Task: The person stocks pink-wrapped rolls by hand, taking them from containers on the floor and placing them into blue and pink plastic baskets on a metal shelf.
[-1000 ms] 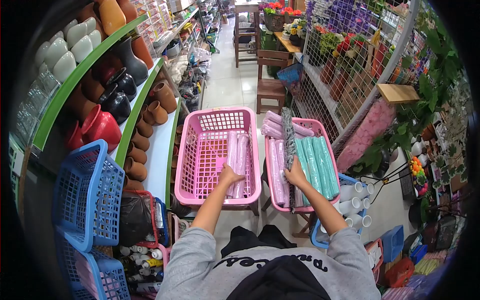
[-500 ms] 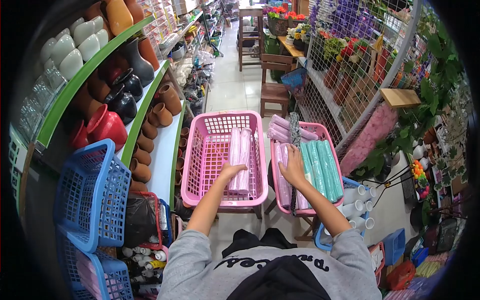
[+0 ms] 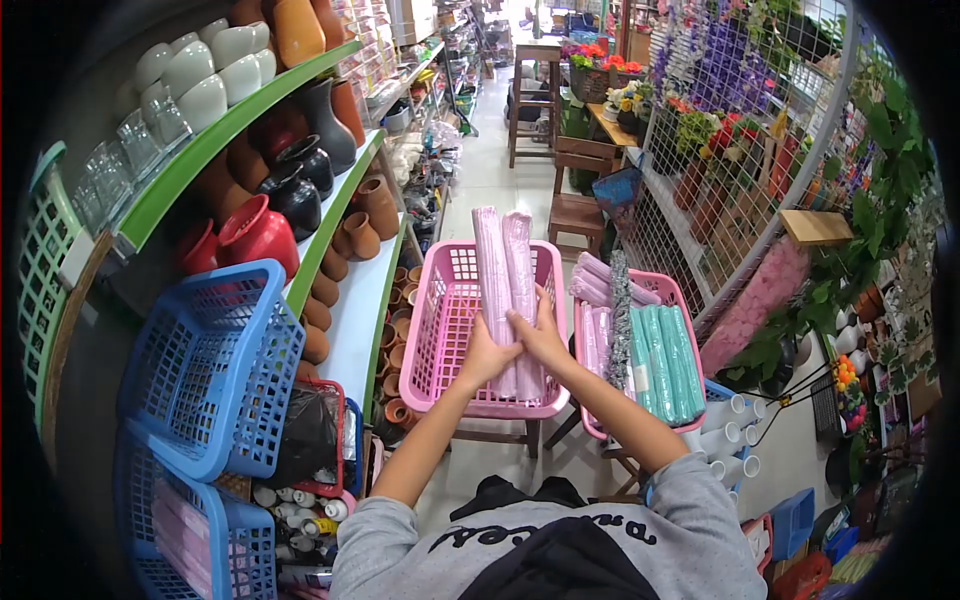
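Two long pink plastic-wrapped packs (image 3: 494, 265) stand side by side, tilted, over the left pink basket (image 3: 412, 375). My left hand (image 3: 488, 355) is wrapped round the lower left side of the packs. My right hand (image 3: 540, 330) grips them from the right, its thumb across the front. Both hands are close together; their far fingers are hidden behind the packs. To the right, a second pink basket (image 3: 690, 295) holds teal wrapped packs (image 3: 665, 360) and more pink packs (image 3: 597, 335). A grey fuzzy strand (image 3: 620, 310) lies across it.
Left are shelves with clay pots (image 3: 360, 235), red vases (image 3: 260, 235) and white pots (image 3: 190, 70), with stacked blue baskets (image 3: 215, 465) below. A wire rack (image 3: 740, 190) stands right. A wooden chair (image 3: 577, 212) is ahead in the aisle.
My right hand has left the right basket and joined my left hand at the left one. The two pink packs there have been raised and are now held by both hands. The view has shifted.
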Demonstrator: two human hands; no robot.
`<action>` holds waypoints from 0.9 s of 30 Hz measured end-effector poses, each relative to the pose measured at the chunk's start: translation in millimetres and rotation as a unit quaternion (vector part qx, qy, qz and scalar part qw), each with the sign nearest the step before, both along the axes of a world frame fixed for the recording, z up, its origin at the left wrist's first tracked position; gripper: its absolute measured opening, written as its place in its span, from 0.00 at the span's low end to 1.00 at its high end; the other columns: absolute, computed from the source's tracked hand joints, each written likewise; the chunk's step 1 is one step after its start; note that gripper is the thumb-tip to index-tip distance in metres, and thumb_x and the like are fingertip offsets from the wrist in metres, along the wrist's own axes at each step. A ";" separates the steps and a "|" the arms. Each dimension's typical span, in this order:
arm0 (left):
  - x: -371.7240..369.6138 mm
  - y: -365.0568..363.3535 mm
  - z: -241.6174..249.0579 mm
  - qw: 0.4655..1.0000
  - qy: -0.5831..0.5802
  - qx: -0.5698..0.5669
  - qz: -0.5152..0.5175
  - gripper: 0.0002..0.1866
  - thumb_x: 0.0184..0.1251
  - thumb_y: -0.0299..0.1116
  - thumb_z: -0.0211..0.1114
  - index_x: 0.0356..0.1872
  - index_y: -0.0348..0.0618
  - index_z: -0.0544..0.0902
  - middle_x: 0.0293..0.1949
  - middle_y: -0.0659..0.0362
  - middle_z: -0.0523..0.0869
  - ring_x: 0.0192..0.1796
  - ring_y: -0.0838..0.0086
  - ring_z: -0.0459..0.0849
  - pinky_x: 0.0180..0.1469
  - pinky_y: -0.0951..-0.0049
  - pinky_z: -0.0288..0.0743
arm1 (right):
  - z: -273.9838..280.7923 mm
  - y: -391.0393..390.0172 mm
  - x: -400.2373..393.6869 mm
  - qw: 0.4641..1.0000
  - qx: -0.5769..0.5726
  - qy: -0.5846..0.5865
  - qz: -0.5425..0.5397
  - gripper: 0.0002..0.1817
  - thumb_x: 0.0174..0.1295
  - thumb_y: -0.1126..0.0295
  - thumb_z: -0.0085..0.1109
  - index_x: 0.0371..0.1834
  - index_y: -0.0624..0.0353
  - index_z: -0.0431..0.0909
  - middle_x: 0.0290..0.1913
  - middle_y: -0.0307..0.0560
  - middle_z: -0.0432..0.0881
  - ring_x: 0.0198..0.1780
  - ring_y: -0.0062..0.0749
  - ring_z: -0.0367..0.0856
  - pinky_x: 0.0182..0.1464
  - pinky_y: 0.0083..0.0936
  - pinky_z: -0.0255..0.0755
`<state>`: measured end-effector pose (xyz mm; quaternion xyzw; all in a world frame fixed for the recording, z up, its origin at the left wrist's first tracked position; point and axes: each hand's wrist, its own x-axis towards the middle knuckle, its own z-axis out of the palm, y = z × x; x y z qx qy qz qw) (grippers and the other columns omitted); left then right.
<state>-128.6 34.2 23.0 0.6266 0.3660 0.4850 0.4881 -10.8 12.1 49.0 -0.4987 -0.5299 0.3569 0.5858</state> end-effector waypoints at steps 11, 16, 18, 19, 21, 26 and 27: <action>-52.0 -38.7 32.8 0.994 -0.092 -0.058 0.019 0.21 0.69 0.37 0.43 0.58 0.33 0.59 0.51 0.53 0.70 0.54 0.74 0.67 0.57 0.75 0.58 | 19.8 -27.2 -35.8 0.959 -0.081 0.259 0.085 0.18 0.63 0.63 0.46 0.52 0.59 0.62 0.45 0.43 0.73 0.45 0.22 0.71 0.49 0.20 0.65; -69.9 -97.7 42.1 0.987 -0.125 -0.087 0.057 0.23 0.68 0.36 0.45 0.58 0.31 0.58 0.53 0.52 0.68 0.55 0.73 0.66 0.58 0.75 0.57 | 36.1 -64.4 -48.6 0.915 -0.147 0.344 0.151 0.17 0.62 0.59 0.44 0.48 0.58 0.67 0.38 0.42 0.76 0.38 0.25 0.76 0.41 0.25 0.72; -76.0 -112.0 34.8 0.987 -0.132 -0.051 0.074 0.21 0.68 0.36 0.47 0.57 0.33 0.60 0.51 0.54 0.70 0.52 0.75 0.68 0.56 0.76 0.60 | 44.8 -81.1 -52.2 0.897 -0.177 0.357 0.192 0.19 0.62 0.58 0.44 0.51 0.58 0.66 0.38 0.42 0.76 0.38 0.27 0.76 0.41 0.26 0.73; -78.3 -120.6 38.3 0.986 -0.136 -0.050 0.088 0.21 0.68 0.36 0.47 0.57 0.33 0.60 0.51 0.54 0.70 0.52 0.75 0.68 0.56 0.76 0.60 | 45.8 -87.1 -53.4 0.895 -0.183 0.351 0.205 0.19 0.62 0.58 0.44 0.51 0.58 0.66 0.38 0.42 0.76 0.38 0.27 0.76 0.41 0.26 0.73; -79.1 -143.9 48.1 0.982 -0.172 -0.052 0.061 0.24 0.67 0.37 0.48 0.59 0.33 0.57 0.54 0.52 0.67 0.56 0.73 0.66 0.58 0.76 0.58 | 47.6 -101.2 -57.0 0.911 -0.143 0.316 0.225 0.20 0.62 0.59 0.44 0.53 0.59 0.65 0.41 0.43 0.75 0.40 0.27 0.76 0.43 0.26 0.72; -72.5 -212.5 44.0 0.975 -0.138 0.013 0.171 0.25 0.68 0.35 0.47 0.60 0.33 0.55 0.54 0.53 0.68 0.54 0.75 0.67 0.57 0.76 0.58 | 50.1 -152.1 -59.8 0.914 -0.105 0.268 0.285 0.20 0.65 0.62 0.39 0.58 0.58 0.59 0.52 0.45 0.68 0.54 0.26 0.66 0.57 0.23 0.58; -72.6 -226.4 40.0 0.973 -0.136 0.017 0.188 0.25 0.68 0.35 0.47 0.60 0.33 0.55 0.54 0.53 0.68 0.54 0.75 0.67 0.57 0.76 0.58 | 48.4 -164.5 -61.1 0.909 -0.107 0.268 0.302 0.20 0.65 0.62 0.39 0.58 0.58 0.59 0.52 0.45 0.68 0.54 0.26 0.66 0.57 0.23 0.58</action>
